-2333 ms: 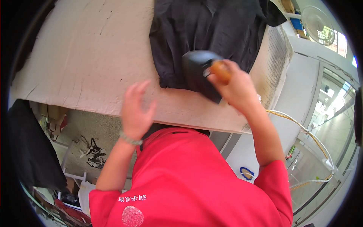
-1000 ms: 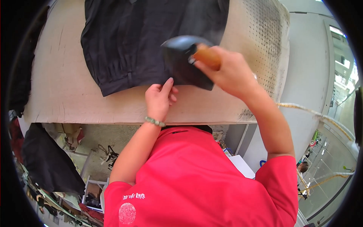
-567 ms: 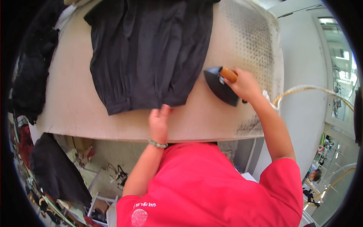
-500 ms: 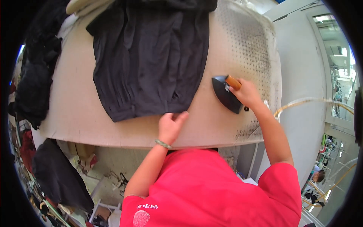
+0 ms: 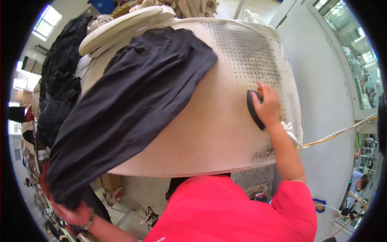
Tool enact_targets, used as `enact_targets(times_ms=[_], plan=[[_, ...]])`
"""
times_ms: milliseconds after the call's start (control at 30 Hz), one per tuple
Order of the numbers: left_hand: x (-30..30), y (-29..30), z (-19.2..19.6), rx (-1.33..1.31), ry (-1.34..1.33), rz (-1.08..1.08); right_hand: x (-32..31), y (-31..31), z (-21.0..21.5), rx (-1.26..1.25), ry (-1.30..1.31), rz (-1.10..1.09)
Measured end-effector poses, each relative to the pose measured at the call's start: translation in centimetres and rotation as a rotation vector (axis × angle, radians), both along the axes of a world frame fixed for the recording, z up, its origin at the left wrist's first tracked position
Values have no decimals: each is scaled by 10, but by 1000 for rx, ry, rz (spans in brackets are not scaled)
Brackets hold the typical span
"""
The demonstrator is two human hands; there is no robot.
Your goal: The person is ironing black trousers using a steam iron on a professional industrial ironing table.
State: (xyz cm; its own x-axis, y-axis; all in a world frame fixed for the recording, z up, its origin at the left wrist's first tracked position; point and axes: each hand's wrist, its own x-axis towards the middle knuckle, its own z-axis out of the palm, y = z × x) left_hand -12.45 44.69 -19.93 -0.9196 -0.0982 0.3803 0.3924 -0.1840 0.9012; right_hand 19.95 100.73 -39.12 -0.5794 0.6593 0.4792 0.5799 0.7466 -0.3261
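A long black garment lies slantwise over the padded ironing table, its near-left end hanging past the table's front edge. At that end my left hand, blurred by motion, is closed on the cloth; its fingertips are partly hidden. On the right side of the table stands a dark iron, nose toward the far side. My right hand is around its brown handle, with thumb and forefinger on either side and the forefinger pointing forward.
A cream padded pressing board sits at the far left. Black clothes are heaped along the left side, beige cloth behind. A yellow-and-white hose runs right from the table, past a grey wall cabinet. Another person is at far right.
My left hand has swung down to the left, dragging the black garment's near end off the table's front edge. The iron has shifted slightly right under my right hand. The view has shifted too.
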Motion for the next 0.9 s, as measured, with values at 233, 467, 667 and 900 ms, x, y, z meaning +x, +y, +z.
enact_targets(times_ms=[233,467,667,900], plan=[[-35,-162,57,134,-301,333,-99,-56,-77,-909,61,98],[-127,-225,-42,-2,-541,-128,-151,-78,-89,-981,-257,374],[-214,-240,-6,80,-454,-373,-177,-88,10,-817,234,329],[-296,-158,-14,-291,-259,-129,-103,-104,124,-1064,874,62]])
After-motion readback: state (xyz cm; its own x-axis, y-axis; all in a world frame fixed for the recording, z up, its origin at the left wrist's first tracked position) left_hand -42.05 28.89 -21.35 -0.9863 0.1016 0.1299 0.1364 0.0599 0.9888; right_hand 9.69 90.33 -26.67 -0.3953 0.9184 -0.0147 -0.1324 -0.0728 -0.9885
